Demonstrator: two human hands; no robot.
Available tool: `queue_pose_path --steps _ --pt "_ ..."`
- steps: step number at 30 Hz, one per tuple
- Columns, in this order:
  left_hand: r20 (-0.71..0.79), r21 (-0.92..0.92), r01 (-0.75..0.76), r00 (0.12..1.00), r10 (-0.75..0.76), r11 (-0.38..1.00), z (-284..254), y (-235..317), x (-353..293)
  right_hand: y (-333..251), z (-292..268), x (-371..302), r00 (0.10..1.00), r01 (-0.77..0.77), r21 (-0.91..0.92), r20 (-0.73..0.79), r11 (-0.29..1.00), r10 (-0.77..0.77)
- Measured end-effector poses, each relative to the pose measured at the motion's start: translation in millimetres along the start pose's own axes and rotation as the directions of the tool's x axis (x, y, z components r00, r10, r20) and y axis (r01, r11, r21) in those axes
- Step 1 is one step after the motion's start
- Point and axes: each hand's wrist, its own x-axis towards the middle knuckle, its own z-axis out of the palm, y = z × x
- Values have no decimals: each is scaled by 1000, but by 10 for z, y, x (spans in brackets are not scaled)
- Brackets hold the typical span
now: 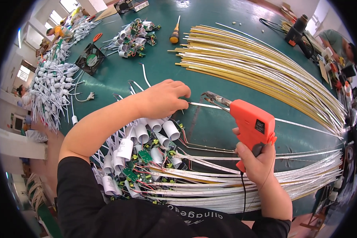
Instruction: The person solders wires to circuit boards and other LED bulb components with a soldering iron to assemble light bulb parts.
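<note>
overhead, green table (210, 131): right fingers (242, 148) grip glue gun (252, 125), left fingers (178, 93) pinch strip (210, 106).

A single head-worn fisheye camera looks steeply down and forward over the green worktable (210, 131), close enough that the person's own dark-sleeved forearms enter from the lower edge. The left hand (162, 99) and right hand (258, 162) sit near centre. Straight edges bow toward the black circular rim, where the far table end and room windows appear small.
</note>
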Motion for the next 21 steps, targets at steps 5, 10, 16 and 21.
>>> queue_pose_path --steps 5,10,16,21 --pt "215 295 -206 966 145 933 -104 23 177 49 -19 5 1000 12 -67 24 998 -11" --pt "235 344 -302 944 230 889 -65 5 240 41 -8 1 1000 13 -15 -23 1000 -13" --pt "92 163 -192 980 179 968 94 -142 162 13 -26 11 1000 15 -24 -5 1000 -15" --pt "79 94 -162 985 155 982 -50 -92 155 12 -5 10 1000 10 -4 -18 1000 -10"
